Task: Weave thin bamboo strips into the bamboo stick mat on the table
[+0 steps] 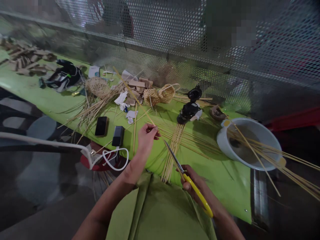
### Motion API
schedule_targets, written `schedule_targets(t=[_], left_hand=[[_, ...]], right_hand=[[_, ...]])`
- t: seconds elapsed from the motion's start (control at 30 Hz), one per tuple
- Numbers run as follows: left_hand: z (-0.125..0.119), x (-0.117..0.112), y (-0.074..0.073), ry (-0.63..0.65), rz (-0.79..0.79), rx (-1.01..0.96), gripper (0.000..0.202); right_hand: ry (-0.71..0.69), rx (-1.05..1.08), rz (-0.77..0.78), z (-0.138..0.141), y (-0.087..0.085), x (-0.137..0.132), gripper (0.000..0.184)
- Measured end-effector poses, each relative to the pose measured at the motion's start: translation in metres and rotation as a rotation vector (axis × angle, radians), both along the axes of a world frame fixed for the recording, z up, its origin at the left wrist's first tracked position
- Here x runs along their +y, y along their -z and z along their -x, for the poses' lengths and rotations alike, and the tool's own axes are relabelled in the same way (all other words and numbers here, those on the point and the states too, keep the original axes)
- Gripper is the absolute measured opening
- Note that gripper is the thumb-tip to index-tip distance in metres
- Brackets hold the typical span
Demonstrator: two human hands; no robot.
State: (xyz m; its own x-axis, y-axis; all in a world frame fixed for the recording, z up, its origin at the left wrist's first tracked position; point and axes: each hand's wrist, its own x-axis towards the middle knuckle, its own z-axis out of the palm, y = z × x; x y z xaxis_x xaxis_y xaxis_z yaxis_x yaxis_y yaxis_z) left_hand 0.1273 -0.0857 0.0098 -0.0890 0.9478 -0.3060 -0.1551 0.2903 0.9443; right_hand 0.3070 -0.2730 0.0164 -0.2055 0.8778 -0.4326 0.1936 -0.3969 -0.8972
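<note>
My left hand (147, 136) pinches a long thin cane strip (135, 96) that runs up and to the left over the green table (220, 176). My right hand (197, 186) grips yellow-handled scissors (186, 178), whose blades point up-left toward the strip just below my left fingers. A bundle of cane strips (173, 150) lies on the table between my hands. A green cloth (155, 210) covers my lap.
A white basin (250, 141) with soaking cane strips sits at the right. Small woven baskets (160, 95), a black tool (188, 110), a phone (101, 126), a power bank (118, 135) with a white cable, wood scraps and a perforated metal screen (200, 40) lie beyond.
</note>
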Motion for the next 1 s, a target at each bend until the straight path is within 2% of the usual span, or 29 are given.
schedule_targets(t=[0.37,0.63,1.0], left_hand=[[-0.003,0.000,-0.009,0.003,0.034,0.003,0.011],[-0.004,0.000,-0.010,0.003,0.059,-0.012,0.012],[-0.005,-0.001,-0.009,0.004,0.054,0.015,0.011]], right_hand=[[0.043,-0.007,-0.015,-0.001,0.006,-0.001,0.057],[-0.021,-0.057,-0.038,-0.008,0.007,-0.001,0.059],[-0.078,-0.059,-0.103,-0.011,-0.006,0.001,0.057]])
